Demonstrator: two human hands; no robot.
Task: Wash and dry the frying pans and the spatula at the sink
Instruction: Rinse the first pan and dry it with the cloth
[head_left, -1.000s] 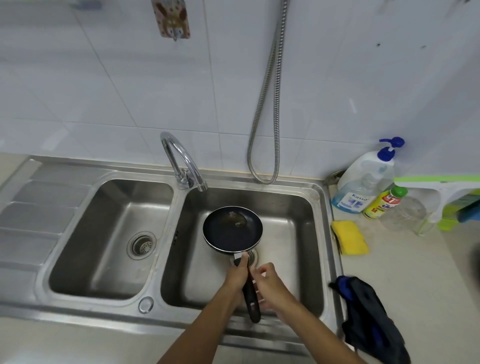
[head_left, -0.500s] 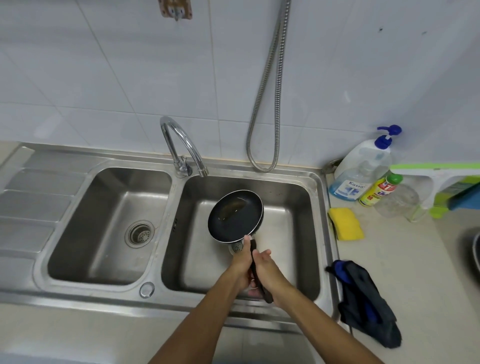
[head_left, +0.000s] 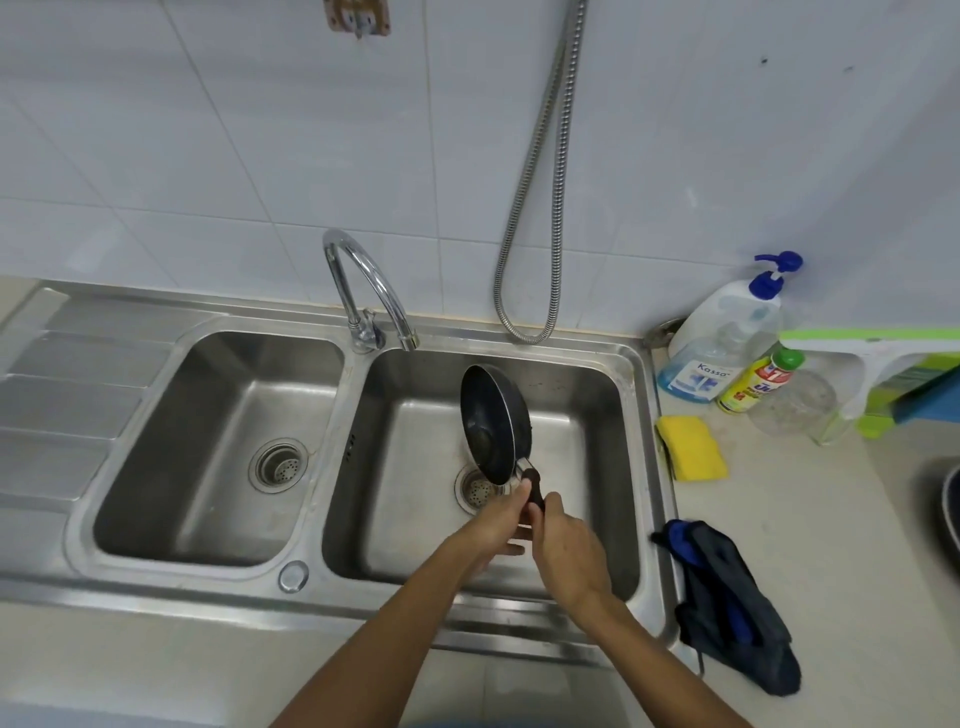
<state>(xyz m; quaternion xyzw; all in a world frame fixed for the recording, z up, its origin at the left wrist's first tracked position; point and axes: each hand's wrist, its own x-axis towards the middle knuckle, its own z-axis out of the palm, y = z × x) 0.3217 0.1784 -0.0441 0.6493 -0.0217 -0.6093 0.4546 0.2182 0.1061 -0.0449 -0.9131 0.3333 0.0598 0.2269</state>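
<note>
A small black frying pan (head_left: 491, 423) is held over the right sink basin (head_left: 592, 395), tipped steeply onto its side with its inside facing left. My left hand (head_left: 493, 525) and my right hand (head_left: 563, 545) both grip its dark handle, just above the drain (head_left: 475, 491). No water runs from the faucet (head_left: 363, 280). The rim of another dark pan (head_left: 950, 512) shows at the right edge of the counter. No spatula is in view.
The left basin (head_left: 218, 447) and a drainboard (head_left: 57, 395) lie to the left. On the right counter are a yellow sponge (head_left: 691, 454), a dark blue cloth (head_left: 727, 597), a pump soap bottle (head_left: 719, 343), a yellow detergent bottle (head_left: 758, 382) and a green squeegee (head_left: 872, 364). A metal hose (head_left: 535, 208) hangs on the wall.
The pan went from lying flat over the basin to standing nearly on edge, tilted left. My right hand closed fully round the handle beside my left.
</note>
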